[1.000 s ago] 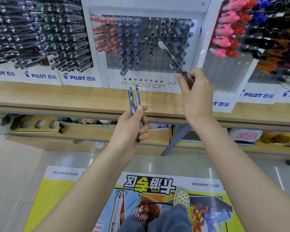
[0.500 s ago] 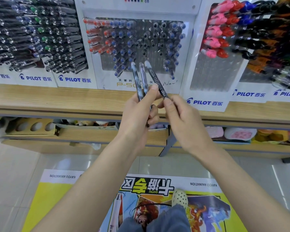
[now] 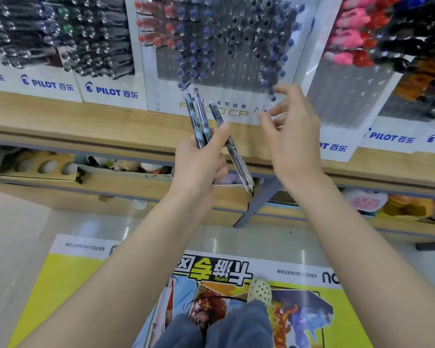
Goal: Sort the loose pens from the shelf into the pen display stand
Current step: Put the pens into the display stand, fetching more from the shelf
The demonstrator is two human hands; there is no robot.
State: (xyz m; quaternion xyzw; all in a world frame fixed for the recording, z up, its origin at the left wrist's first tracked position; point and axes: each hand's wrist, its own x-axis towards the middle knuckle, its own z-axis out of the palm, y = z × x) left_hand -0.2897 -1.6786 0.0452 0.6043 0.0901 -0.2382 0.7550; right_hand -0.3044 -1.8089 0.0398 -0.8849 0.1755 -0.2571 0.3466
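Head cam: left hand (image 3: 199, 167) grips three pens (image 3: 202, 119) in front of the pen display stand (image 3: 239, 71), right hand (image 3: 294, 141) empty beside them with fingers spread; risk is the skewed outer pen (image 3: 235, 159), pinned mostly by the thumb, sliding out and dropping.

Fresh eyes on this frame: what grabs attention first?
The left hand sits at centre, gripping three pens fanned upward in front of the wooden shelf. Just right of it, the right hand is open with fingers spread, holding nothing, below the pen display stand with its red, blue and black caps. Low in the frame, a bright yellow floor poster lies on the floor.
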